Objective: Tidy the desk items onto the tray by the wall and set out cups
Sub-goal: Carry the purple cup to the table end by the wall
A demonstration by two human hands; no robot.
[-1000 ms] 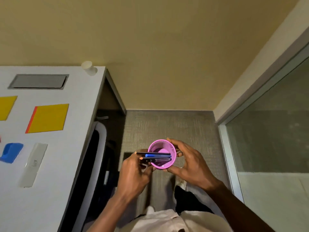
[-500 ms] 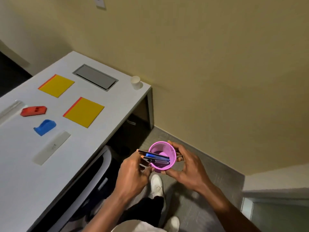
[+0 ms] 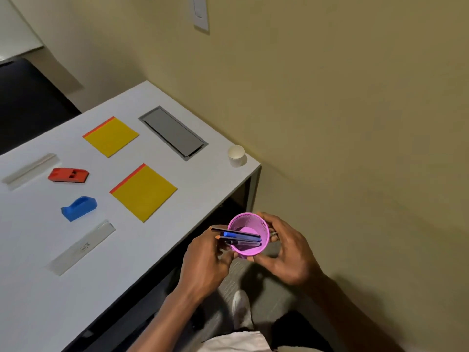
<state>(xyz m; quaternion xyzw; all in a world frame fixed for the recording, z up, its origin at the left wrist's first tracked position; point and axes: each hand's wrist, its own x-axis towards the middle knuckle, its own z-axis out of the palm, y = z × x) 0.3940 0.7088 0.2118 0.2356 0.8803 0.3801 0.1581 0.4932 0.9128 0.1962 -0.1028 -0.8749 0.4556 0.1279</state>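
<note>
Since the earlier frame the view has been swung further over the tabletop (image 3: 165, 224), so that more of its surface is taken in, while the pink mesh cup (image 3: 250, 233) has been kept off the table's near edge, above the floor.

The cup is gripped around its far side by the right hand (image 3: 284, 250), whose fingers (image 3: 266, 219) are curled against the mesh. A small bundle of pens (image 3: 238, 238) is pinched by the left hand (image 3: 205, 260) and laid across the cup's rim, one end inside, the other jutting out to the left.

Spread on the tabletop are two yellow notepads (image 3: 143, 191), a red stapler (image 3: 68, 175), a blue tape holder (image 3: 80, 208) and two clear rulers (image 3: 82, 247). A white paper cup (image 3: 236, 156) stands alone at the corner nearest the wall. No tray can be made out; a grey recessed panel (image 3: 173, 133) is set into the surface by the wall.

The tidying is judged barely begun. The pens lie almost flat across the rim rather than dropped upright; should the left hand's pinch be loosened, or the cup be tipped, they could be spilled to the floor, as nothing lies beneath them. The paper cup, so near the corner, could be knocked off by a passing sleeve or hand.
</note>
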